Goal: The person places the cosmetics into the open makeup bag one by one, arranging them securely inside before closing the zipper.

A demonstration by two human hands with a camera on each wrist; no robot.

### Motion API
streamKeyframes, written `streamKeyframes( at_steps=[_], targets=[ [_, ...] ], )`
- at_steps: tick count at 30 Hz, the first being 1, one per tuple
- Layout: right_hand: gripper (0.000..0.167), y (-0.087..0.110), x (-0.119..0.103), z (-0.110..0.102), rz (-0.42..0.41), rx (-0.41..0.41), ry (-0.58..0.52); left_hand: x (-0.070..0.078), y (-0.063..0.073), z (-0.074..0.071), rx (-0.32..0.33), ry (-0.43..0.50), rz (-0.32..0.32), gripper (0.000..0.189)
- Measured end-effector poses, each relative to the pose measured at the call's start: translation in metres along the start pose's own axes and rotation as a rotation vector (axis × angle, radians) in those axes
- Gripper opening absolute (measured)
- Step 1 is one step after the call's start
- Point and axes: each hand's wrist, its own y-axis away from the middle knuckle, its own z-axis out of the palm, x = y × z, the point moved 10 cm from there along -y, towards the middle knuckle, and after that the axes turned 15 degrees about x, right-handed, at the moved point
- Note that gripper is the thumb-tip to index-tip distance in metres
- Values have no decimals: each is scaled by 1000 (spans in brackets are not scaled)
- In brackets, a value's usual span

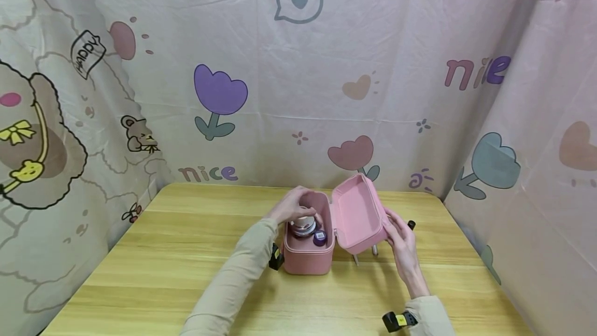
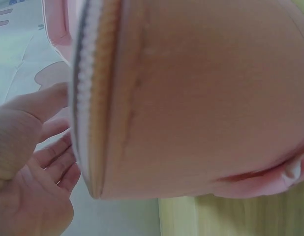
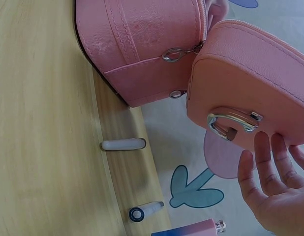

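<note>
Head view: pink case (image 1: 308,263) sits on the wooden table (image 1: 177,253), lid (image 1: 358,211) swung open to the right. Left hand (image 1: 295,205) reaches into it, fingers bent down at a white jar (image 1: 304,223); can't tell if that's actually gripped. Dark purple jar (image 1: 320,238) beside it, also inside. Right hand (image 1: 402,237) touches the lid's right edge.

Left wrist: case wall and zipper (image 2: 95,98) fill most of the view. Left hand's fingertips go out of sight behind the rim, so its grip can't be read here.

Right wrist: fingers spread and mostly straight, two fingertips on the lid's outer face, near the handle (image 3: 228,120). No wrap around the lid. Two pale tubes (image 3: 123,144) (image 3: 148,210) on the table, well apart from the hand.
</note>
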Motion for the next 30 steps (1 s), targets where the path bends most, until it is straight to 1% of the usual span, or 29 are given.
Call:
streamKeyframes(
  at_steps=[3, 7, 12, 15, 20, 23, 25, 30],
  targets=[
    [46, 0, 0, 0, 2, -1, -1, -3, 3, -3, 9, 26, -21, 60],
    [47, 0, 0, 0, 7, 1, 4, -8, 6, -7, 40, 55, -47, 58],
    [47, 0, 1, -1, 11, 4, 10, -17, 11, -13, 76, 117, -89, 56],
    [47, 0, 1, -1, 11, 2, 9, -22, 14, -17, 98, 153, -96, 56],
    [47, 0, 1, -1, 9, -1, -1, -36, 18, -21, 141, 191, -115, 53],
    [47, 0, 0, -2, 8, 2, -2, -43, 19, -23, 167, 201, -108, 50],
    [47, 0, 0, -2, 9, 1, -1, -47, 20, -23, 173, 205, -107, 49],
    [47, 1, 0, -1, 4, -8, -1, -52, 22, -22, 160, 209, -109, 49]
  ],
)
